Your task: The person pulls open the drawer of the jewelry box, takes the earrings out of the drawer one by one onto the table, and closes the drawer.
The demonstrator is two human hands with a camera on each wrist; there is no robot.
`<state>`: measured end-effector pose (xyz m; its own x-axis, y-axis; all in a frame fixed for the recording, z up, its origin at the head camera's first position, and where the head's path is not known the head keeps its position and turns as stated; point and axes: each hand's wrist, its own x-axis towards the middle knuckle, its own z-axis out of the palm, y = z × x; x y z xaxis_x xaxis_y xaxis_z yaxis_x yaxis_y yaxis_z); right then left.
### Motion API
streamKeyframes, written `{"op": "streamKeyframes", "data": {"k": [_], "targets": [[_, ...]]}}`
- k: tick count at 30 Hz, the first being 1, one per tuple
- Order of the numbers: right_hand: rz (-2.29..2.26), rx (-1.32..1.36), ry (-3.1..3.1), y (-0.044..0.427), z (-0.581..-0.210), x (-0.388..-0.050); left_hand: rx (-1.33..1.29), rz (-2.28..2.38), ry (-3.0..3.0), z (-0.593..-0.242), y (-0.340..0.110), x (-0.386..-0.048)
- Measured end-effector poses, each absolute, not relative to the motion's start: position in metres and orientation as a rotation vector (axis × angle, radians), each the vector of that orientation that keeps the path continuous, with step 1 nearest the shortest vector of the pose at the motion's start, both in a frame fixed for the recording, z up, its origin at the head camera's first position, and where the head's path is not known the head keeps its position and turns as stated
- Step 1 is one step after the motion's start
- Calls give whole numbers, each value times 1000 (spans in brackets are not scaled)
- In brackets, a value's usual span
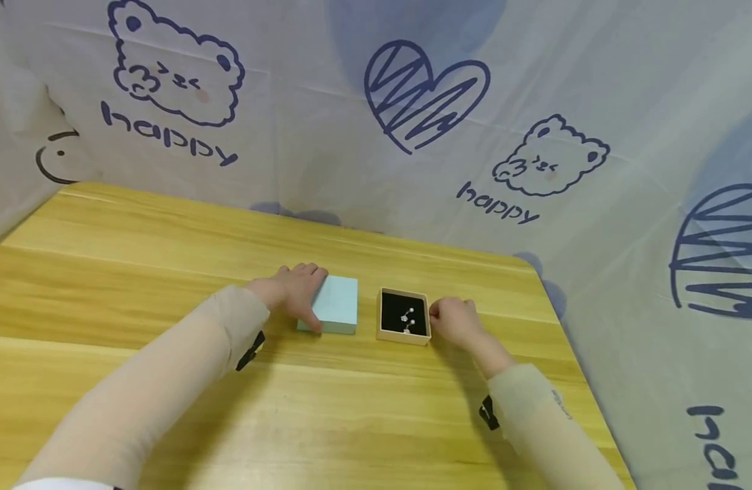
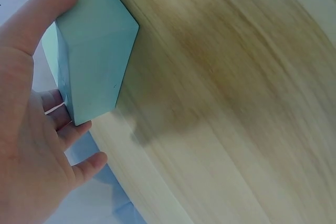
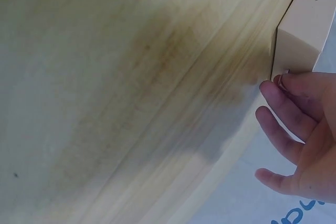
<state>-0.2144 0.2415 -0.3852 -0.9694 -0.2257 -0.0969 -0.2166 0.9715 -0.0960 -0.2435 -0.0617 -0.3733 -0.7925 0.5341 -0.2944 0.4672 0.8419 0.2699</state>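
A light blue square box (image 1: 337, 303) sits on the table, and my left hand (image 1: 299, 292) grips it from its left side. In the left wrist view the thumb lies along one side of the box (image 2: 100, 51) and the fingertips are at the opposite edge. To its right stands an open cream box (image 1: 402, 337) with a black insert and silvery earrings (image 1: 407, 318) in it. My right hand (image 1: 458, 321) is at that box's right side. Thumb and forefinger pinch a tiny silvery piece (image 3: 280, 81), too small to identify, close to the box wall (image 3: 299, 45).
Both boxes stand on a wood-grain table (image 1: 351, 408), near its far edge. A pale cloth (image 1: 327, 136) with bear and heart drawings hangs behind the table and along its right side.
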Motion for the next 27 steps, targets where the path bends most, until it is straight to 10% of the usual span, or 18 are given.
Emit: {"op": "streamKeyframes", "data": {"k": [27], "targets": [[-152,-297,2989,252,-380,-211,892,226,2685,-364,19,-234]]}}
